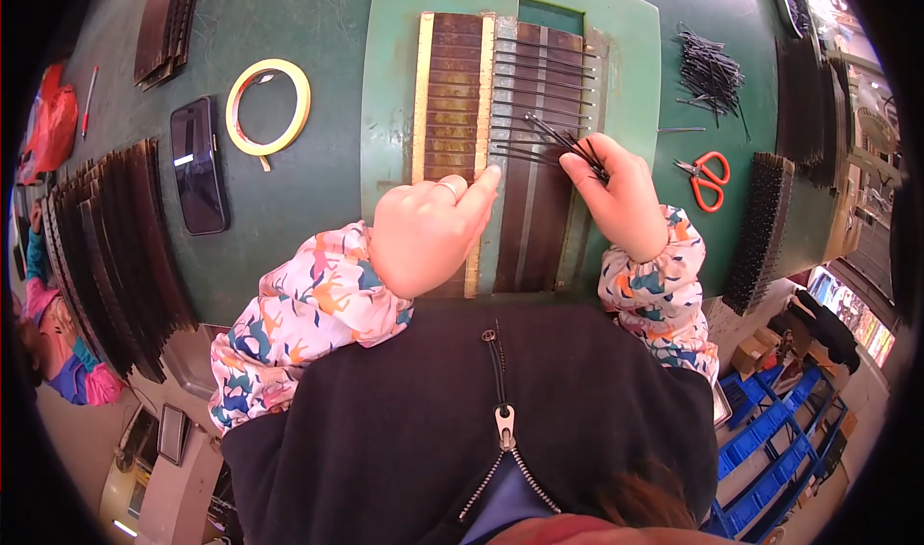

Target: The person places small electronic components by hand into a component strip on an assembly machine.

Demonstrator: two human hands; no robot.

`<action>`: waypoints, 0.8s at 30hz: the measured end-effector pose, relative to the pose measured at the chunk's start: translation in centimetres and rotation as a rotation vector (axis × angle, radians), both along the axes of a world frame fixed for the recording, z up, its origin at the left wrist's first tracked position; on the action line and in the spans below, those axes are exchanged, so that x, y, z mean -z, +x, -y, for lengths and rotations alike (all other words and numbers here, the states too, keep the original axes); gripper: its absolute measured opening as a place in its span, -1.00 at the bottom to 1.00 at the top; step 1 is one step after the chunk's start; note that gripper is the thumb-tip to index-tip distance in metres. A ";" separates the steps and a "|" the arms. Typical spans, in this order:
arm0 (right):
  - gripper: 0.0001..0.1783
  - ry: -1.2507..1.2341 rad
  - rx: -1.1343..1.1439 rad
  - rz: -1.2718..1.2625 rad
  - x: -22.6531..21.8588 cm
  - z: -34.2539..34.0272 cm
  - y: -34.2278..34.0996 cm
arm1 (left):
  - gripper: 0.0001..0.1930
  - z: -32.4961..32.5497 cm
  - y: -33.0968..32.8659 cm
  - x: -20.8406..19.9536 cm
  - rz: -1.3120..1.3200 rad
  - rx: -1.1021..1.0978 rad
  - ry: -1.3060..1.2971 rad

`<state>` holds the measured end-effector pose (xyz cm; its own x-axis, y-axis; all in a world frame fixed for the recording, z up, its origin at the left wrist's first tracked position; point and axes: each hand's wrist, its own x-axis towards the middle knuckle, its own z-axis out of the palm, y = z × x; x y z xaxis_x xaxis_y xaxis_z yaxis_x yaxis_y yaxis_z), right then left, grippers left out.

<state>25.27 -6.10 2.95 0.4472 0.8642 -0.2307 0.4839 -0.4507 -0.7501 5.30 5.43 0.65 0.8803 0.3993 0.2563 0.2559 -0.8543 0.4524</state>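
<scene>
A pale green board (626,54) lies in front of me, bearing a dark brown ribbed panel (452,83) edged by yellow tape strips (422,93). To its right, several thin black wires (544,69) lie crosswise in a spaced row over a dark plate (520,228). My left hand (433,228) rests on the panel's lower part, its index finger stretched to the right-hand tape strip beside the lowest wires; its other fingers are curled and partly hidden. My right hand (621,194) pinches a small bunch of black wires (563,139), their light tips pointing up and left.
Left of the board lie a tape roll (269,107) and a phone (199,165). On the right are a wire pile (712,72), one loose wire (681,129) and red-handled snips (707,181). Stacks of dark strips (115,247) line the table's sides. Another person (72,343) sits at far left.
</scene>
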 end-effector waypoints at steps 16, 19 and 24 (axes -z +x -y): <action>-0.80 -0.010 -0.063 0.004 -0.6 1.0 -0.3 | -0.55 1.3 -0.4 1.2 0.051 0.008 0.092; -0.82 -0.053 -0.080 -0.004 0.0 0.6 -0.5 | -0.56 1.2 -0.5 1.3 0.049 0.011 0.081; -0.83 -0.015 -0.072 0.061 0.6 0.5 -0.8 | -0.57 1.1 0.0 0.3 -0.063 -0.004 0.078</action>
<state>24.51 -6.61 2.36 0.3975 0.8913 -0.2179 0.5597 -0.4237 -0.7121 5.31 4.33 0.33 0.8940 0.3840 0.2307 0.2855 -0.8853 0.3670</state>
